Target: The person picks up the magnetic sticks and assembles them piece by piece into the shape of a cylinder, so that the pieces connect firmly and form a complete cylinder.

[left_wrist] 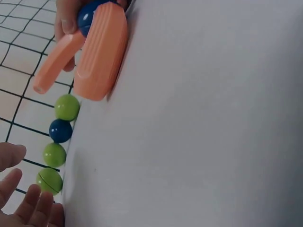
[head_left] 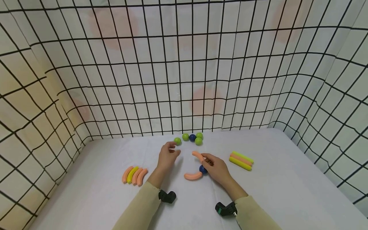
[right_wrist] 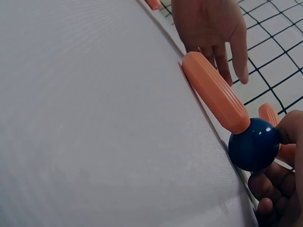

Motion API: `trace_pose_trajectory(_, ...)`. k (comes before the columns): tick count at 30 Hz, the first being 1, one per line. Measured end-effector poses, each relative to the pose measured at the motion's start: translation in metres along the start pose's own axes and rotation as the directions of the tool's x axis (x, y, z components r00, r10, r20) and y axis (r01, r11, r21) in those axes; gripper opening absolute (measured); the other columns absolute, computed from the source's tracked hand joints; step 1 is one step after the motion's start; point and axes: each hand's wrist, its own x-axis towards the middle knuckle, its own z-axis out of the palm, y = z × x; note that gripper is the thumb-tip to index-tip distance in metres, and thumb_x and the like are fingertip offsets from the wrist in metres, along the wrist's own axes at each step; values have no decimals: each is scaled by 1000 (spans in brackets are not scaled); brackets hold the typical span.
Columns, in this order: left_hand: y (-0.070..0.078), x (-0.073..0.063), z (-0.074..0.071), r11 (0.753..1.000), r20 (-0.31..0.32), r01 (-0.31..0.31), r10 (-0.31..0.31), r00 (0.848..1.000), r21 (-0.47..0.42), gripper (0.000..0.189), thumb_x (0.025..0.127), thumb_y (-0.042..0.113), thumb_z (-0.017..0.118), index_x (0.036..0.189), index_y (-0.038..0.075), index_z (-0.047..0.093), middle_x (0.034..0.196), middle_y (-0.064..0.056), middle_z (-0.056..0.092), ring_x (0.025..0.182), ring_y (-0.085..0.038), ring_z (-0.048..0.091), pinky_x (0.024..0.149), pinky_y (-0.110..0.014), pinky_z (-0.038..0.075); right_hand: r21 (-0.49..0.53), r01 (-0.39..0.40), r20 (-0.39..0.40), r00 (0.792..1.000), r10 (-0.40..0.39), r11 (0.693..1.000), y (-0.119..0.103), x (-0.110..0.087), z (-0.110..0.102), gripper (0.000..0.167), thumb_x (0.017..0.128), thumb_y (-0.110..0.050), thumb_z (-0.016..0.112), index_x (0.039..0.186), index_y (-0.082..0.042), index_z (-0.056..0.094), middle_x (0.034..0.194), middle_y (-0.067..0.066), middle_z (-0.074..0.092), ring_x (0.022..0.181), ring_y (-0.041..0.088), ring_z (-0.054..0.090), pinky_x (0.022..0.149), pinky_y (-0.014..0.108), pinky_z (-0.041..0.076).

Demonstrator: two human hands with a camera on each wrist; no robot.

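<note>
Our right grip pinches a blue ball from which two orange sticks jut; our left grip, parted wide, hovers near a green ball.

The table is white; at its far edge, four lime balls and a navy ball; nearer its left edge, three peach sticks and a yellow stick; between left and right edges, a second navy ball and ribbed peach pieces; the wall white, black-gridded; the sleeves beige
</note>
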Motion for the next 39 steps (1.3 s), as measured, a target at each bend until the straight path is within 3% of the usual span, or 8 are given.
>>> trace_pose_trajectory(8, -1, 20, 2, 1000, -24, -10, 9, 1000, -5, 50, 89, 7, 69, 136, 8, 55, 137, -21, 47, 126, -37, 49, 106, -49, 43, -10, 0, 11, 1000, 0, 1000, 0, -1, 0, 36, 96, -30, 64, 131, -22, 66, 99, -2, 70, 85, 11, 57, 75, 29, 45)
trace_pose_trajectory(15, -1, 35, 0, 994, 32, -43, 39, 999, 102, 56, 89, 7, 69, 143, 13, 53, 147, -21, 45, 132, -42, 47, 110, -53, 40, -16, -9, 17, 1000, 9, 1000, 2, 1, 1, 33, 96, -28, 62, 129, -25, 67, 101, -4, 70, 87, 10, 58, 77, 30, 47)
trace_pose_trajectory(22, 1, 42, 1, 977, 95, 22, -43, 995, 212, 54, 93, 15, 67, 144, 25, 53, 155, -13, 42, 142, -43, 37, 114, -63, 29, -8, -4, 25, 1000, 4, 1000, 1, 0, 1, 34, 97, -31, 64, 130, -22, 67, 97, -2, 69, 83, 11, 56, 74, 29, 44)
trace_pose_trajectory(29, 0, 46, 6, 948, 112, 9, -47, 993, 317, 47, 95, 16, 61, 141, 25, 56, 151, -10, 49, 137, -41, 43, 111, -63, 30, -10, 6, 27, 1000, -6, 1000, 1, 1, 1, 31, 97, -30, 65, 127, -24, 68, 92, -3, 68, 77, 10, 54, 71, 28, 43)
trace_pose_trajectory(39, -2, 44, 8, 947, 98, 16, -50, 994, 321, 35, 95, 15, 64, 129, 21, 66, 134, -9, 64, 123, -33, 54, 107, -57, 33, -12, 7, 24, 1000, -7, 1000, -1, -1, 0, 29, 96, -28, 64, 125, -25, 69, 94, -5, 69, 81, 10, 56, 73, 29, 45)
